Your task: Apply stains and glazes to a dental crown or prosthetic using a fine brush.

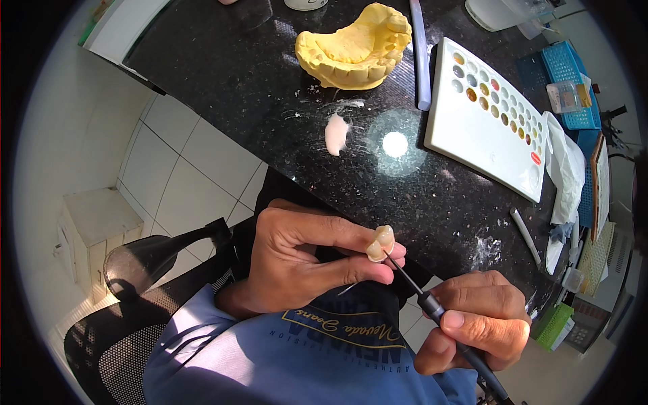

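- My left fingers (332, 233) pinch the small tooth-coloured piece (382, 241) at their tips, thumb on the near side, forefinger on the far side.
- My right fingers (486, 329) are pressed round a slim dark-handled tool (432, 306), its thin shaft slanting leftward and away from them.
- The piece lies away and to the left of my right fingers, at the tool's tip, which seems to touch it; its longer axis leans away and slightly right.
- My left fingers, gripping it, are the nearer ones.
- Beyond them, on the desk (270, 115), sit a yellow dental cast (354, 54) and, farther right, a white palette (472, 143).
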Demonstrator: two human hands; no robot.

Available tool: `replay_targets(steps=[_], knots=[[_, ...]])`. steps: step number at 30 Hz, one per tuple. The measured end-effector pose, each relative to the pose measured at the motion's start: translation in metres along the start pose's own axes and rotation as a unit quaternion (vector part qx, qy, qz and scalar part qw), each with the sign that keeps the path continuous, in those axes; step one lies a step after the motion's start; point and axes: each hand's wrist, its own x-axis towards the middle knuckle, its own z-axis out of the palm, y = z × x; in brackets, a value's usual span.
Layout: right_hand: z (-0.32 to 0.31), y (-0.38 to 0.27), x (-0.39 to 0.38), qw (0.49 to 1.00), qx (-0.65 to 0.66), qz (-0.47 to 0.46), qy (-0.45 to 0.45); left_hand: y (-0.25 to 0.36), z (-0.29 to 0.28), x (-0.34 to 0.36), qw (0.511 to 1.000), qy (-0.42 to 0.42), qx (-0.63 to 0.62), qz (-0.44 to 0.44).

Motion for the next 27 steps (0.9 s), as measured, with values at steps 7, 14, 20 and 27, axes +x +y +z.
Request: replay_targets(steps=[7, 14, 20, 27], knots=[[0.000, -0.002, 0.001, 1.000, -0.003, 0.008, 0.001, 0.000, 0.000, 0.000, 1.000, 0.000, -0.007, 0.001], [0.000, -0.003, 0.001, 1.000, -0.009, 0.005, 0.002, 0.001, 0.000, 0.000, 1.000, -0.004, 0.005, 0.004], [0.002, 0.003, -0.005, 0.999, 0.022, 0.000, 0.033, -0.004, -0.003, -0.002, 1.000, 0.000, -0.010, 0.008], [-0.033, -0.012, 0.002, 0.981, 0.050, 0.138, 0.130, -0.003, 0.000, 0.002, 0.998, -0.012, -0.059, 0.013]])
